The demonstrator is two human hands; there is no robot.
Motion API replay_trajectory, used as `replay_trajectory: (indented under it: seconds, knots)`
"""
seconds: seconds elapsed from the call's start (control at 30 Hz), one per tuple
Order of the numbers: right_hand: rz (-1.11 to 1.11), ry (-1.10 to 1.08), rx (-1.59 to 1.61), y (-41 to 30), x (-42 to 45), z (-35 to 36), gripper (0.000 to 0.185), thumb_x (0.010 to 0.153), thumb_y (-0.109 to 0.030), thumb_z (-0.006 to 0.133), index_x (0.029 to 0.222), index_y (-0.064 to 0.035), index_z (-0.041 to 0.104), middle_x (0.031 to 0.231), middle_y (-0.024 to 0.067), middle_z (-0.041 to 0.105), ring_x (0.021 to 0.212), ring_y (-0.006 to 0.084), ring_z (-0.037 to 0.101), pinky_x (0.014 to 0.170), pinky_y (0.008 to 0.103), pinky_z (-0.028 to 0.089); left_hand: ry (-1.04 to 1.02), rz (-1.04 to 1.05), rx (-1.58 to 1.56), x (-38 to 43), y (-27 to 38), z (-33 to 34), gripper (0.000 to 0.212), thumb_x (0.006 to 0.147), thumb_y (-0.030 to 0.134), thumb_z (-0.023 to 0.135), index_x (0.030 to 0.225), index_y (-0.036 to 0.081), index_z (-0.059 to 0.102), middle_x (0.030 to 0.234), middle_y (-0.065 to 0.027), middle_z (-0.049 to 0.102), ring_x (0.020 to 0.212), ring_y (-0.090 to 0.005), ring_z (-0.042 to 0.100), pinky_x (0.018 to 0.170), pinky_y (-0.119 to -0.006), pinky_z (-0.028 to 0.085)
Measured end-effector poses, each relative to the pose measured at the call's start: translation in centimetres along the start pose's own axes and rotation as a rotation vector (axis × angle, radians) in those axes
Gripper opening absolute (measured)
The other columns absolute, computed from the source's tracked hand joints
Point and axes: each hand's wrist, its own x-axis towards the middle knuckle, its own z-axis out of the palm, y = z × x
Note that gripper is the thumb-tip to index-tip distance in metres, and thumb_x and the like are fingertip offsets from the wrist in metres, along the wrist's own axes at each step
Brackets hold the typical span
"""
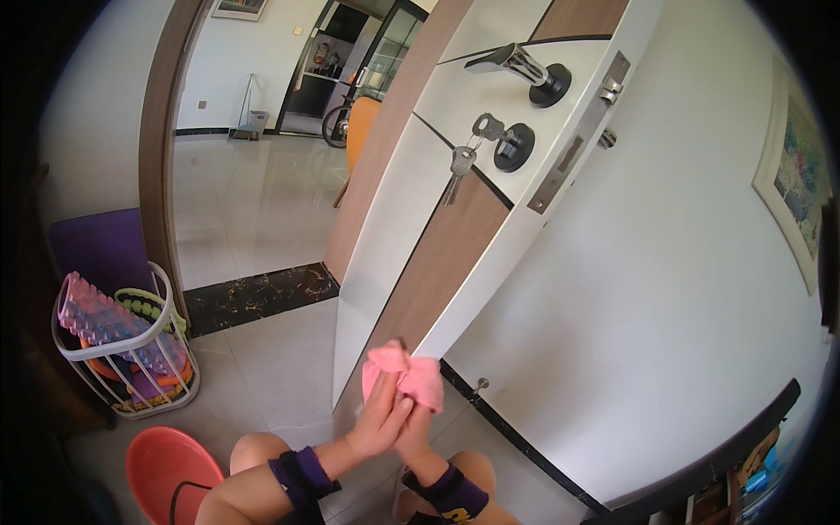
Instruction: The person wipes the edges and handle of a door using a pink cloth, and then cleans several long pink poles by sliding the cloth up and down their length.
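A pink cloth (423, 384) is folded around the lower part of the free edge of an open white and wood-brown door (453, 259). My left hand (379, 420) presses the cloth against the door's face. Close beside it, my right hand (415, 430) holds the cloth from the edge side, its fingers partly hidden. Higher on the door are a chrome lever handle (525, 65) and a lock cylinder (515, 147). One key (487, 125) sits in the cylinder, and more keys (462, 161) hang from its ring. A metal latch plate (577, 138) runs along the edge.
At lower left stands a red basin (167, 462) with a dark handle. Behind it, a white basket (125, 348) holds a foam roller (118, 321) and other exercise gear. A doorstop (482, 384) projects near the right wall's base. A dark marble threshold (262, 296) crosses the doorway.
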Motion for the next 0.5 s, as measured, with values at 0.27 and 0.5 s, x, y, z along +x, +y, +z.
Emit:
replay_trajectory:
  seconds: [0.27, 0.5]
  knots:
    - [-0.312, 0.079, 0.024, -10.2, 11.3, -3.2, 0.034, 0.097, -0.010, 0.046, 0.127, 0.0036, 0.049, 0.132, 0.0163, 0.050, 0.122, 0.0266, 0.048, 0.106, 0.0397, 0.034, -0.053, 0.393, -0.018, 14.6, 9.6, -2.9, 0.055, 0.099, 0.022, 0.043, 0.143, -0.006, 0.029, 0.148, -0.0256, 0.031, 0.141, -0.0387, 0.027, 0.116, -0.042, 0.019]
    - [-0.511, 0.302, -0.373, -8.7, 14.5, -1.7, 0.047, 0.090, -0.010, 0.049, 0.135, 0.0051, 0.048, 0.138, 0.0210, 0.046, 0.129, 0.0366, 0.042, 0.110, 0.0468, 0.028, -0.035, 0.349, -0.064, 20.0, 10.0, -3.1, 0.056, 0.103, 0.026, 0.037, 0.147, -0.007, 0.024, 0.152, -0.0235, 0.027, 0.145, -0.0334, 0.022, 0.117, -0.038, 0.018]
